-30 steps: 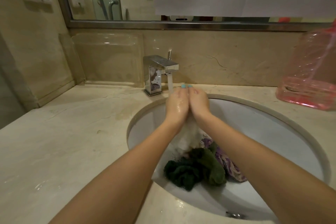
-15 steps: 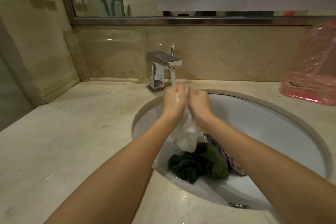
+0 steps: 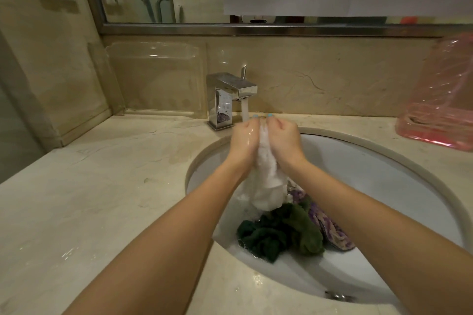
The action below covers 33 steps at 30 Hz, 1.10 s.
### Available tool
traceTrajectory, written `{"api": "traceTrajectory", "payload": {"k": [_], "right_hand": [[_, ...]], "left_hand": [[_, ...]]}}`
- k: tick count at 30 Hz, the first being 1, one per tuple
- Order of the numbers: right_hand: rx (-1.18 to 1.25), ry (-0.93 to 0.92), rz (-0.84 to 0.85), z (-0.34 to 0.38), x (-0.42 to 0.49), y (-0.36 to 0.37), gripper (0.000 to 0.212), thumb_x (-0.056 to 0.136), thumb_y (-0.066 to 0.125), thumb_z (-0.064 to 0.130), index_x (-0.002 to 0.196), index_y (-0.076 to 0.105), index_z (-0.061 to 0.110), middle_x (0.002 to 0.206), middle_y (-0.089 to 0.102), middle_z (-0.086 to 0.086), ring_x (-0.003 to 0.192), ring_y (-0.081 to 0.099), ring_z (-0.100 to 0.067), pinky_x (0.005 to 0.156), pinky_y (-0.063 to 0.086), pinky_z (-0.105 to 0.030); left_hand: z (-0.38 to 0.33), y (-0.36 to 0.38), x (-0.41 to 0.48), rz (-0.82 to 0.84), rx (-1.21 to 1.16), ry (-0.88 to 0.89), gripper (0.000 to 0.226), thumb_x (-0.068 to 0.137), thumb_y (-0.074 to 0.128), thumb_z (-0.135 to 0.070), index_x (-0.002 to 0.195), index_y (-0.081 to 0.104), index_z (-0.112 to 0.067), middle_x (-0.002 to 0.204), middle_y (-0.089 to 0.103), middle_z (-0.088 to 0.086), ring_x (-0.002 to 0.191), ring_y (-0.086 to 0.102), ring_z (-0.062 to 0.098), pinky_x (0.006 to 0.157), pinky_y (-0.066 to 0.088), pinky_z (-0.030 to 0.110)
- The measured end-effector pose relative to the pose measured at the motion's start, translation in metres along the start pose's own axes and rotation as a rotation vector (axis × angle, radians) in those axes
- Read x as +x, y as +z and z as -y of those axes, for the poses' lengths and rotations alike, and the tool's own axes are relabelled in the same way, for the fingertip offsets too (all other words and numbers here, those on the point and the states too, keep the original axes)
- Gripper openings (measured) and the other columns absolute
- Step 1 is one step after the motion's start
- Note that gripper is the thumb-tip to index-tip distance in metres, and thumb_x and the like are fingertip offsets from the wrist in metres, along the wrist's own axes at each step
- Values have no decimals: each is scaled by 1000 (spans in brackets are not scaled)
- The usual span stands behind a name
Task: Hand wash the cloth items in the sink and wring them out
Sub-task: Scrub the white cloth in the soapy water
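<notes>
A: Leftmost entries?
B: Tap, running. Left hand, wet, fingers curled round white cloth.
A: Next?
B: Right hand, gripping the same cloth, which hangs between both wrists over the sink.
A: In the basin?
B: Green cloth, bunched; purple cloth touching its right side.
A: Far right?
B: Pink tub, on the counter.

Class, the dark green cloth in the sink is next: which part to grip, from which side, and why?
Likely the raised fold atop the dark green cloth, reached from above and the near left. It lies crumpled in a heap, so that hump offers a pinch; the purple patterned cloth crowds its right and the white cloth hangs over its far edge.
</notes>
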State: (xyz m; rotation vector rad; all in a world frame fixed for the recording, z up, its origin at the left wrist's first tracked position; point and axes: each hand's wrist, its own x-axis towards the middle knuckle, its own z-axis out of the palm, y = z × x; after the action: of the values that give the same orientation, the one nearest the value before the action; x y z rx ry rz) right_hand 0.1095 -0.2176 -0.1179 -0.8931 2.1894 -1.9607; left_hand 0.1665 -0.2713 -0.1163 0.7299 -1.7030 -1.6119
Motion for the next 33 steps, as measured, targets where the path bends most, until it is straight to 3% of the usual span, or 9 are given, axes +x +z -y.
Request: {"api": "traceTrajectory", "payload": {"k": [6, 10, 13, 15, 18, 20, 25, 29, 33], "right_hand": [[-10, 74, -91, -17, 20, -21, 47, 103, 41, 32, 59, 32, 18, 57, 34, 2, 56, 31, -15, 57, 26, -31], [38, 177, -112, -18, 31, -40, 49, 104, 34, 41, 64, 34, 12, 62, 32, -1, 57, 32, -15, 55, 25, -30], [124, 297, 14, -18, 36, -47, 54, 98, 39, 56, 84, 54, 6, 82, 51, -9, 76, 48, -23, 70, 35, -33], [13, 287, 261, -24, 36, -54, 56, 90, 54, 59, 93, 65, 5, 92, 65, -16, 83, 60, -32, 74, 41, -35], [43, 348, 629, -23, 28, -67, 45, 89, 62, 39, 109, 65, -2, 101, 71, -16, 93, 66, -31, 84, 54, -39], [137, 373, 707, -25, 27, -70, 42, 89, 60, 32, 114, 60, -1, 103, 65, -13, 94, 61, -28, 97, 47, -48], [340, 369, 723, -26, 29, -68, 46, 76, 75, 34, 108, 54, 9, 89, 54, -13, 76, 57, -23, 69, 53, -34], [716, 388, 538, -14, 27, -46, 22, 95, 54, 18, 109, 58, 3, 96, 67, -13, 88, 66, -24, 80, 56, -36], [143, 80, 258, -1, 13, -12, 21, 103, 45, 25, 85, 54, 17, 78, 55, -1, 75, 51, -17, 65, 40, -29]], "left_hand": [[-2, -20, -8, 295, 215, 73, 44, 99, 44, -52, 72, 47, -18, 69, 47, -4, 64, 45, 11, 64, 37, 28], [0, -35, -7, 455, 388, -82, 43, 88, 63, -51, 105, 66, -11, 102, 67, 0, 90, 65, 14, 82, 54, 27], [4, -32, -3, 317, 182, -58, 30, 95, 57, -41, 99, 64, -11, 93, 69, 2, 78, 67, 11, 65, 54, 20], [2, -30, -2, 145, 67, 18, 30, 98, 52, -40, 93, 64, -13, 85, 69, 1, 73, 68, 10, 63, 54, 21], [5, -30, 6, -52, 156, 174, 35, 99, 49, -44, 84, 62, -16, 85, 66, 3, 86, 65, 23, 79, 54, 37], [6, -31, 6, -110, 137, 222, 40, 100, 47, -45, 84, 61, -11, 87, 64, 3, 88, 61, 21, 87, 51, 40], [6, -22, 9, -260, 50, 152, 41, 104, 38, -39, 113, 64, -9, 105, 65, 6, 102, 60, 21, 88, 48, 38], [3, -18, 11, -278, -42, 48, 39, 106, 32, -37, 129, 56, -18, 107, 61, -1, 107, 59, 22, 83, 44, 30], [4, -4, 5, -156, 64, 199, 34, 105, 33, -39, 92, 60, -23, 90, 66, 3, 93, 65, 23, 84, 53, 39]]}}
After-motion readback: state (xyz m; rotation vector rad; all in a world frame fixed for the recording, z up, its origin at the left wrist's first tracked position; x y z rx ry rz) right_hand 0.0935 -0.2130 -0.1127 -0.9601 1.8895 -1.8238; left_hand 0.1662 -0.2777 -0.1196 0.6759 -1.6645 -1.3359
